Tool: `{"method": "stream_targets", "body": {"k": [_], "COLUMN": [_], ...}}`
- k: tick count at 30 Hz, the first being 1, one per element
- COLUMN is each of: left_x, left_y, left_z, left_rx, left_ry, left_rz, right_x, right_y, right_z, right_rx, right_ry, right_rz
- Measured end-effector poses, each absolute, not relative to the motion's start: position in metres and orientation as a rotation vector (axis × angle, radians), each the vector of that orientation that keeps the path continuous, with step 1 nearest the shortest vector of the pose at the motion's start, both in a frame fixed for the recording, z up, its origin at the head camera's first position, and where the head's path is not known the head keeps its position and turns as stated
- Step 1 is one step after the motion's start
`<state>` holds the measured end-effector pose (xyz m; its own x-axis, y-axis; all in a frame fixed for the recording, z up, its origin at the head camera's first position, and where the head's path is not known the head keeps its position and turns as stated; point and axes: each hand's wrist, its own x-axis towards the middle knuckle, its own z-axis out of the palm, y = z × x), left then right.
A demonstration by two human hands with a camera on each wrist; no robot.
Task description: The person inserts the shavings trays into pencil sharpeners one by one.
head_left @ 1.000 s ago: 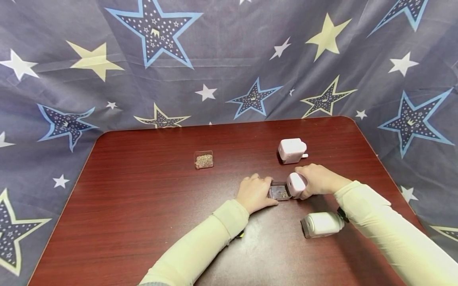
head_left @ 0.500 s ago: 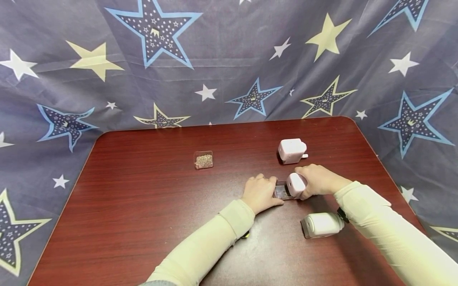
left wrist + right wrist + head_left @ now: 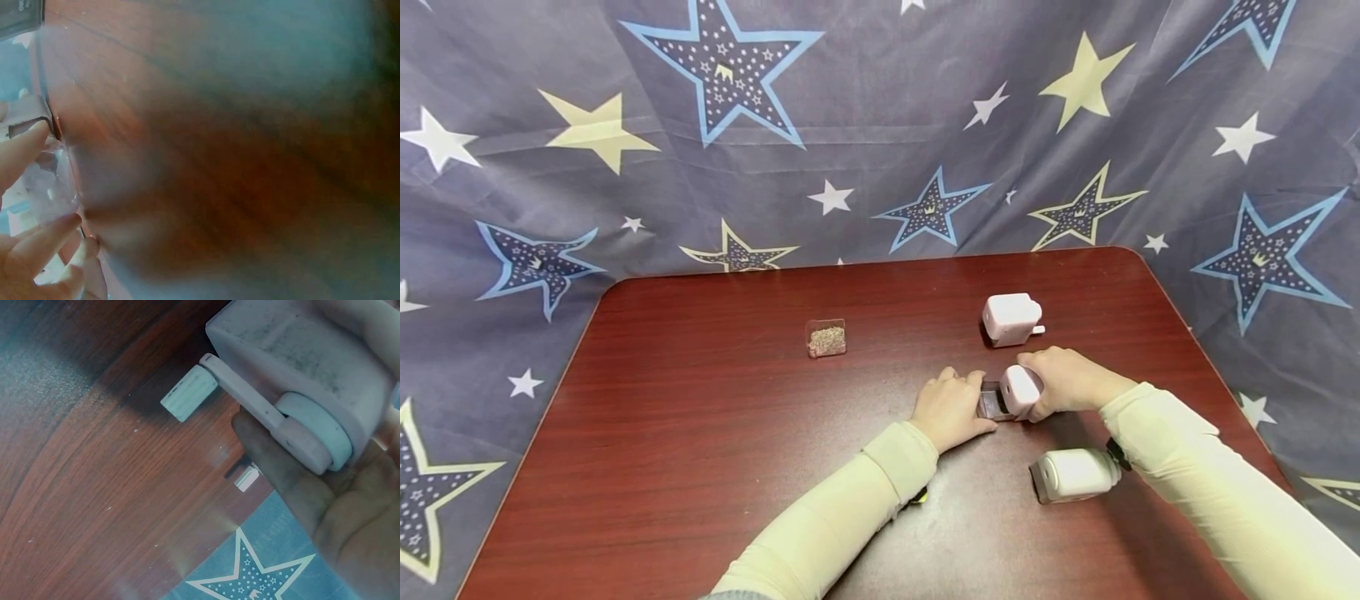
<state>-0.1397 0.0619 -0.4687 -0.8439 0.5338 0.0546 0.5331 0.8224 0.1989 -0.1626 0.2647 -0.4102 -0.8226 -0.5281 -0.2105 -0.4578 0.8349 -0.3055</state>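
Note:
My right hand grips a pink crank pencil sharpener from its right side. In the right wrist view the sharpener's crank handle sticks out past the fingers. With thumb and fingers on its two sides, my left hand holds a clear shavings drawer, which sits partly in the sharpener's left end. The left wrist view shows the drawer between the fingertips. Its far end is hidden inside the sharpener.
Behind the right hand stands another pink pencil sharpener. A pale whitish sharpener lies nearer, beside the right forearm. A clear tray of shavings rests farther left on the brown table. A star-patterned cloth hangs behind.
My left hand has moved right toward the sharpener with the drawer, and less of the drawer shows now. The right hand and the sharpener have stayed in place.

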Motion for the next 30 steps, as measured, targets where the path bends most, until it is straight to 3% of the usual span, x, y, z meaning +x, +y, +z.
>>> {"method": "stream_targets", "body": {"k": [30], "left_x": [-0.141], "left_y": [0.071], "left_z": [-0.467], "left_rx": [0.803], "left_ry": [2.958], "left_rz": [0.47], "right_x": [-0.162], "right_y": [0.267], "right_z": [-0.412], "right_rx": [-0.782], "right_ry": [2.733], "right_rz": [-0.411]}}
